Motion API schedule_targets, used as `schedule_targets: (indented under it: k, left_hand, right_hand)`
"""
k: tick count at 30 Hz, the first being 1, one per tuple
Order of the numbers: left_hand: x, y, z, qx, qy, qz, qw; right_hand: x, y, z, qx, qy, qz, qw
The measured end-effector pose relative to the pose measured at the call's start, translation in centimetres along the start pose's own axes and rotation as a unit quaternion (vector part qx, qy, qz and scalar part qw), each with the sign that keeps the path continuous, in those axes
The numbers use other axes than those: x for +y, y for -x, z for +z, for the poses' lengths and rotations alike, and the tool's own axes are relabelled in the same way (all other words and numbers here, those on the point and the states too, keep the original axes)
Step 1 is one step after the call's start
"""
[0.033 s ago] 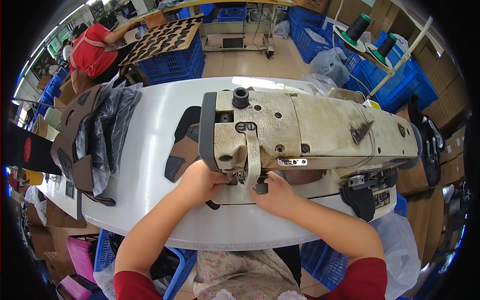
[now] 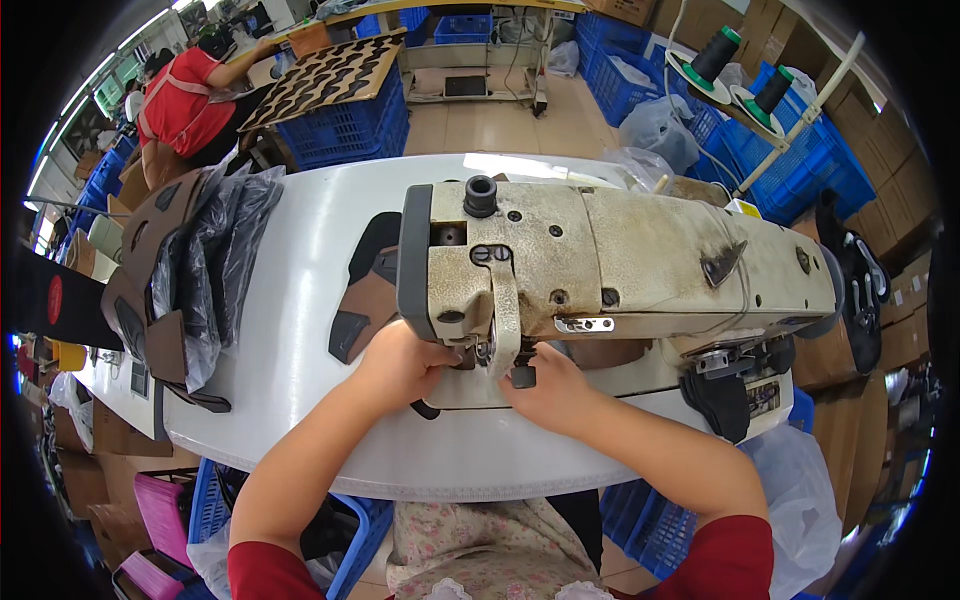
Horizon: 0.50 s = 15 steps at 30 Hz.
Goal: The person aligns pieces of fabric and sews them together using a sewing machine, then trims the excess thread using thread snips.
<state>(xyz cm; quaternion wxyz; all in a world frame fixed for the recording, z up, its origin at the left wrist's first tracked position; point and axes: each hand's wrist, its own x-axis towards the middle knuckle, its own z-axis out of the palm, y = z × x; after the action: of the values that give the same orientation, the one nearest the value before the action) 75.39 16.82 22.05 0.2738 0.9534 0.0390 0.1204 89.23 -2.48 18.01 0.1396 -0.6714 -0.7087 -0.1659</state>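
Note:
A white-topped table [image 2: 300, 400] carries a worn cream sewing machine [image 2: 640, 250]. Under its head lies a flat brown piece with black patches [image 2: 368, 305], like a shoe upper; its middle is hidden by the machine. My left hand [image 2: 398, 370] is closed, thumb and finger pinching this piece just left of the needle area. On the other side my right hand [image 2: 552, 395] is curled against the work beside a black knob [image 2: 523, 377]; its fingertips are partly hidden by the machine head. More brown material [image 2: 610, 352] shows beneath the arm.
At the table's left hang brown and black pieces [image 2: 150, 270] with dark plastic wrapping [image 2: 220, 270]. Black pieces [image 2: 718, 402] hang at the right. Two thread cones [image 2: 716, 55] stand behind. Blue crates [image 2: 345, 130] surround the table; a person in red [image 2: 185, 110] works far left.

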Motion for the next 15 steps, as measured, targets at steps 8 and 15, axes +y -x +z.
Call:
schedule_targets:
  k: [8, 15]
  left_hand:
    - [-0.1, -0.2, -0.3, 0.002, 0.009, 0.015, 1.000]
    - [-0.1, 0.1, -0.2, -0.009, -0.005, 0.024, 1.000]
  right_hand:
    - [0.4, -0.1, 0.3, 0.067, 0.050, -0.022, 0.996]
    - [0.9, -0.1, 0.8, 0.005, -0.069, 0.011, 0.998]
